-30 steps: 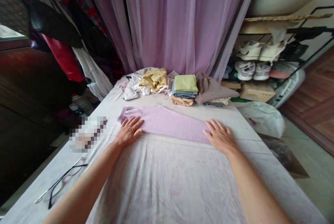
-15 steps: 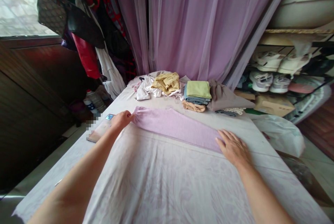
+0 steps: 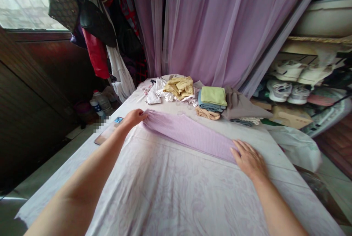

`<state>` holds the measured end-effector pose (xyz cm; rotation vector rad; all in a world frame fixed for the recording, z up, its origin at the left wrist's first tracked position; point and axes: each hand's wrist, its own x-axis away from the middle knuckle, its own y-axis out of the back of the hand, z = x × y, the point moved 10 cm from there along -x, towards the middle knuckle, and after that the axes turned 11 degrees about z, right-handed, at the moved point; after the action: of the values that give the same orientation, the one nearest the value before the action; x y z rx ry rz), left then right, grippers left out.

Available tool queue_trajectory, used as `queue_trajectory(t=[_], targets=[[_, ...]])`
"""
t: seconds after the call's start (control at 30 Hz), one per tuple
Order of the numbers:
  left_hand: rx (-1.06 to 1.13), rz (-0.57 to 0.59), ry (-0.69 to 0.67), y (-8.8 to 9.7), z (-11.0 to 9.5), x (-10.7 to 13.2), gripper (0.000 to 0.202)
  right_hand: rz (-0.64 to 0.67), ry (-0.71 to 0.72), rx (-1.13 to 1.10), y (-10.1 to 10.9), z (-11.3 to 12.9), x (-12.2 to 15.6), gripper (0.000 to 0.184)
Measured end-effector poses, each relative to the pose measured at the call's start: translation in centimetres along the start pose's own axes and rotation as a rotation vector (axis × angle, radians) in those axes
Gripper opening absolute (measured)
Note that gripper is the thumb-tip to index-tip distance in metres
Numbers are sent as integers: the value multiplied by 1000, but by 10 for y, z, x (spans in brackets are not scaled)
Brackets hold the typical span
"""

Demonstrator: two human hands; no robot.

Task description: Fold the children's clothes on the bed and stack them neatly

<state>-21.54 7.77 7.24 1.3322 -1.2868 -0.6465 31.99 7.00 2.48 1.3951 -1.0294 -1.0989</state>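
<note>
A pair of lilac pants (image 3: 189,133), folded lengthwise, lies stretched across the bed. Its gathered waist end is at the left, pinched between the fingers of my left hand (image 3: 134,117) and raised a little off the sheet. At the narrower right end, my right hand (image 3: 250,159) rests flat with its fingers stretched out, touching the leg ends. Just left of my left forearm lies a phone (image 3: 106,135).
Behind the pants are a folded stack topped by a green cloth (image 3: 213,96), a rumpled yellow garment (image 3: 179,87) and a grey-brown garment (image 3: 242,104). Bags (image 3: 64,5) hang at the left. Shoes (image 3: 279,90) sit on a rack at the right.
My left hand has lifted the waist end of the pants slightly. The right hand stays flat on the other end. The whole view has shifted and tilted a little.
</note>
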Motion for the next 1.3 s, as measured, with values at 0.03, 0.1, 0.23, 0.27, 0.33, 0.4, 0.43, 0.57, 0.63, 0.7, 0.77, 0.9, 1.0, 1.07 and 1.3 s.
queue_trajectory(t=[0.03, 0.1, 0.23, 0.27, 0.33, 0.4, 0.43, 0.57, 0.63, 0.7, 0.77, 0.9, 1.0, 1.07, 1.3], targets=[[2, -4, 4, -2, 2, 1, 46, 1, -3, 1, 0, 0, 0, 50], [2, 11, 18, -10, 8, 2, 42, 0, -12, -4, 1, 0, 0, 49], [32, 9, 24, -20, 14, 5, 44, 4, -18, -16, 3, 1, 1, 48], [39, 8, 32, -20, 15, 7, 45, 8, -17, -15, 3, 1, 1, 49], [26, -21, 50, -16, 13, 12, 46, 13, -18, -10, 3, 2, 1, 50], [-44, -120, 23, -5, 0, 21, 46, 14, -24, -4, 3, 1, 1, 50], [-87, -181, -23, -1, -13, 26, 47, 15, -27, -3, 3, 1, 1, 50], [-193, -237, -367, -19, -91, 44, 48, 16, -23, 2, 4, 2, 2, 50], [-227, -132, -508, -49, -126, 45, 51, 21, -21, 8, 5, 3, 2, 50], [-223, -60, -525, -73, -141, 40, 57, 33, -26, 14, 5, 3, 2, 50], [-205, -49, -481, -85, -140, 32, 62, 38, -33, 20, 5, 3, 2, 49], [-189, -87, -387, -84, -116, 20, 65, 25, -38, 21, 4, 2, 2, 47], [-180, -108, -342, -75, -98, 17, 63, 11, -30, 9, 5, 3, 3, 47], [-181, -97, -320, -70, -93, 16, 62, 3, -26, 3, 7, 4, 3, 47], [-190, -86, -347, -74, -157, 30, 60, 40, -47, -17, 9, 5, 2, 46]])
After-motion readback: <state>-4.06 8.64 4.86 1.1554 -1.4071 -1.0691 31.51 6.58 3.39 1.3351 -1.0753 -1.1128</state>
